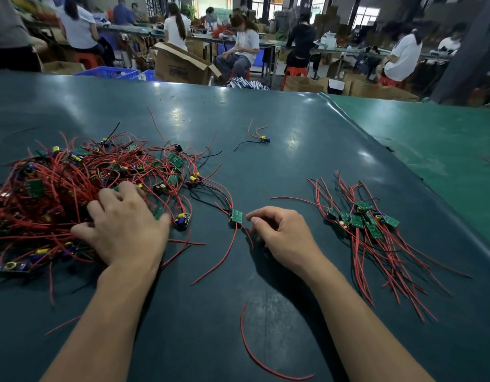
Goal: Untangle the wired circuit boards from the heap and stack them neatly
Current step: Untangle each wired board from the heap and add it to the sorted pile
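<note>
Glossy dark table mat [266,128], smooth red-sheathed wires [45,205], matt brown cardboard box [177,67]

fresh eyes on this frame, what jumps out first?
The big tangled heap of red-wired boards at the left of the dark table, with the left hand pressed flat on its near edge. To the right lies a smaller sorted bundle, wires trailing toward the viewer. Between them, the right hand hovers, loosely curled, beside a single green board.

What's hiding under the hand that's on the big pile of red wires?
The left hand rests flat on the tangled heap. Red wires and a green board edge poke out around it. Whatever lies directly beneath the palm is covered.
</note>
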Tool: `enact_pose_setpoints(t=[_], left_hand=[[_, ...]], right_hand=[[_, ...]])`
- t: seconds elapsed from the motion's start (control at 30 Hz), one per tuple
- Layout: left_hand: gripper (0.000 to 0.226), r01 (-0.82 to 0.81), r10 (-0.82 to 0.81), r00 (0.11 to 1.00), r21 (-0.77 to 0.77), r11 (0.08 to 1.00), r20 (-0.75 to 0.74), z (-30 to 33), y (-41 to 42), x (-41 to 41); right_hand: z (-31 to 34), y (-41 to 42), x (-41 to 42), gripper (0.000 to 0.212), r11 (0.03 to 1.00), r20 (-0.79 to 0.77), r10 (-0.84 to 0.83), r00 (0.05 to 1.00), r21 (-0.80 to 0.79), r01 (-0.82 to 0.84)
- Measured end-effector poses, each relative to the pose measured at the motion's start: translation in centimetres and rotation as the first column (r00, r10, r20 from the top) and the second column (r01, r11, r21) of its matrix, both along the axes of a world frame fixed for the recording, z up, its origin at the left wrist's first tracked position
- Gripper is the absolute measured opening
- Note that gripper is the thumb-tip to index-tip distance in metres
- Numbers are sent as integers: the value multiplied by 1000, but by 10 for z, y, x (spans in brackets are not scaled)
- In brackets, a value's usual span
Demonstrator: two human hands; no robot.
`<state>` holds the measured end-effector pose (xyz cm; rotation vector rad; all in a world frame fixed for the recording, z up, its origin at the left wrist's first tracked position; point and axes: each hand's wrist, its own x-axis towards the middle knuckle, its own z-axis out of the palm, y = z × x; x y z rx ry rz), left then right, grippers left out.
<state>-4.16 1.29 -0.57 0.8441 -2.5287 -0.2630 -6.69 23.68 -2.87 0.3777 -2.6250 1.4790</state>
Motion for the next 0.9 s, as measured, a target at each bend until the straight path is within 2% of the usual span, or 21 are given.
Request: enact_pose_setpoints(t=[0.2,0.27,0.33,0.43,0.53,0.63,0.73,0.77,0.83,0.9], left_hand=[[29,64,-53,992,-97,993,112,-4,2,-1],[30,63,-61,998,-79,995,29,-4,4,-2],[35,67,-73,986,-45,997,-147,-2,4,-1],[37,177,-169,919,-11,984,-356,1,5,1],[31,340,-281,775,0,940,-566,3,12,1],[31,402,-403,566,-187,897,-719,5,15,2],[25,450,-539,408,-352,821,-737,5,21,2],[24,492,-595,362,-395,776,-718,4,26,3],[27,611,-705,259,-453,649,-660,0,40,4],[35,728,-787,140,-476,492,-600,-3,57,4]], right_hand=[[0,-1,1,20,999,14,8,1000,-41,-7],[1,-1,2,21,999,22,6,1000,-52,-5],[1,0,1,20,998,36,6,999,-63,-4],[0,0,2,20,997,49,4,999,-77,0],[2,-1,2,20,997,57,-5,998,-80,10],[5,-2,3,21,997,72,2,997,-82,4],[9,-4,6,20,992,103,19,994,-127,-6],[12,-4,7,18,977,137,42,990,-214,-11],[18,-3,8,12,880,233,138,963,-474,-12],[24,-3,9,27,763,311,281,908,-646,-15]])
